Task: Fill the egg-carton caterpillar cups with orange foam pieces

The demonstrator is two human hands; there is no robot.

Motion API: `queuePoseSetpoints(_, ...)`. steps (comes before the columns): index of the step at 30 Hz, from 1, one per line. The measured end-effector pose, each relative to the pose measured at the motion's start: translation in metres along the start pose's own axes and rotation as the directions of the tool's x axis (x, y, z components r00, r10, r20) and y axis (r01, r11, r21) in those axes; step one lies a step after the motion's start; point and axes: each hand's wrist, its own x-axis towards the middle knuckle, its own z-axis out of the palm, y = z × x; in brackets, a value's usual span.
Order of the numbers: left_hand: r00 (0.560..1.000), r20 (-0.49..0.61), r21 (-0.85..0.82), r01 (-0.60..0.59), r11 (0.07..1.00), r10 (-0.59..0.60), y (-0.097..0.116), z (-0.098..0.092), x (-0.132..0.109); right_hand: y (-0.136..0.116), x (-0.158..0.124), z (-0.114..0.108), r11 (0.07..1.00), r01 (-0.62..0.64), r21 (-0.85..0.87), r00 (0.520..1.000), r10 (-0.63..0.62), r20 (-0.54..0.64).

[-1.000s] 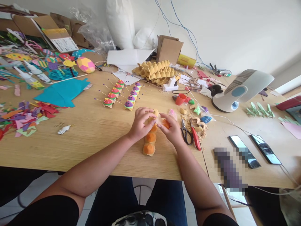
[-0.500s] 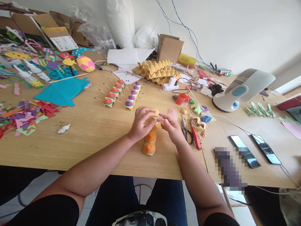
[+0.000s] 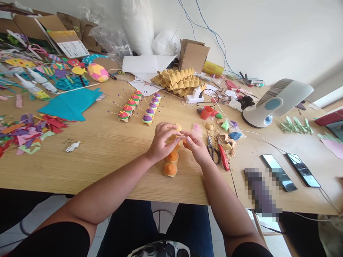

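Note:
A strip of egg-carton cups lies lengthwise in front of me, its near cups capped with smooth orange modelling clay. Over its far half, my left hand and my right hand meet at the fingertips. The right hand's fingers curl round a lump of orange clay, only partly visible. My left thumb and fingers pinch close against the right fingertips; whatever is between them is too small to make out. The strip's middle cups are partly hidden behind the left hand.
Two decorated egg-carton strips, one red and green, one purple, stand beyond my left hand. Right of my hands lie scissors, a red utility knife and clay packets. Further right are a white fan and phones.
The fingertips of both hands have shifted slightly and closed together, with the left thumb nearer the right hand. The carton strip and the surrounding things look unmoved.

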Motion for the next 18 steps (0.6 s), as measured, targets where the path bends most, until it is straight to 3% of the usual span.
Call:
queuePoseSetpoints(6, 0.996, -0.076, 0.028, -0.039, 0.999, 0.041, 0.0, -0.0003, -0.0001, 0.0064, 0.0016, -0.0015, 0.996, -0.002, 0.086, 1.0, 0.002, 0.008)
queuePoseSetpoints(18, 0.995, -0.064, 0.028, -0.069, 0.997, 0.07, -0.0015, 0.0005, -0.0012, 0.007, 0.0024, -0.0018, 0.992, 0.005, 0.123, 1.0, -0.006, 0.009)
